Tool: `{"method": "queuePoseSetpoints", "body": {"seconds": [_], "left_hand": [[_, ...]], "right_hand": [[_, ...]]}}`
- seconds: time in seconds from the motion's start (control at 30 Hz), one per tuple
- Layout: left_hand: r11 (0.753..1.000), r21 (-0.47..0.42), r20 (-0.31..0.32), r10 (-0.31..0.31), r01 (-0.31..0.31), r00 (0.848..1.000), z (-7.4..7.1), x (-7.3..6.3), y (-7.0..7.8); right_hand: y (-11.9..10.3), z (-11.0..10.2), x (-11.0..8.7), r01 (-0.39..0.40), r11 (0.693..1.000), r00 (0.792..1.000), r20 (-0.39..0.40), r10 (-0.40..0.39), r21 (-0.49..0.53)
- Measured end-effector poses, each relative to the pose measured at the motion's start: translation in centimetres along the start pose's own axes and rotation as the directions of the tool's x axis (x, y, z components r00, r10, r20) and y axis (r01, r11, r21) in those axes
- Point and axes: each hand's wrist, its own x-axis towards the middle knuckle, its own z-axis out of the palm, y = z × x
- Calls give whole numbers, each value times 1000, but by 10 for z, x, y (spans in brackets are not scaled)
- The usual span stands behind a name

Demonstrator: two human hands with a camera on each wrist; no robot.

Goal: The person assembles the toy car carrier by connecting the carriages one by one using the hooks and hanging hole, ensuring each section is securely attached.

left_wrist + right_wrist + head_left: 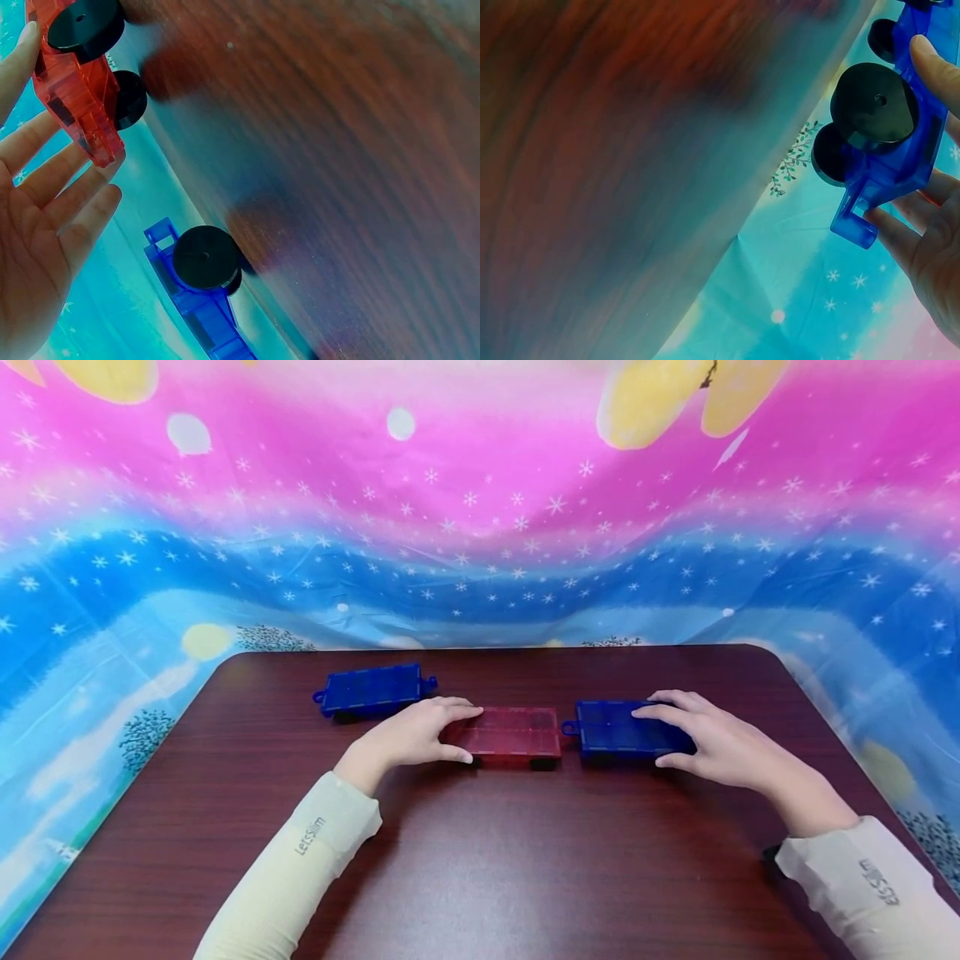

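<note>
Left grip (408, 735) and right grip (708, 739) each pinch a toy wagon between thumb and fingers, the left one at the left end of a red wagon (517, 731), the right one at the right end of a blue wagon (615, 727). Beyond both grips hangs a printed cloth (480, 527), pink above and blue below, with white snowflakes and yellow shapes. Beneath and around them spreads a dark brown tabletop (480, 860) with rounded far corners. Behind each grip comes a pale sleeve with lettering, the left sleeve (300, 860) and the right sleeve (870, 881). Between the grips, the red wagon and the held blue wagon lie end to end, just beside each other. Slightly beyond the left grip and to its left, a second blue wagon (371, 689) stands at a slight angle. Close to each grip show the held wagons' black wheels, a red-wagon wheel (86, 28) and a blue-wagon wheel (874, 105). Smallest, well left of the right grip, a blue loop (570, 727) faces the red wagon's right end; whether they are joined cannot be told.
</note>
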Motion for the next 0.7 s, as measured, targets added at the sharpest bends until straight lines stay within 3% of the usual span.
{"method": "queuePoseSetpoints", "body": {"seconds": [0.3,0.7], "left_hand": [[1000,10,-3,3,-3,1000,-1,-1,1],[1000,13,4,-6,6,1000,-1,-1,0]], "right_hand": [[3,1,-5,6,1000,1000,-18,-6,1],[6,7,-3,-44,998,997,72,42,34]]}}
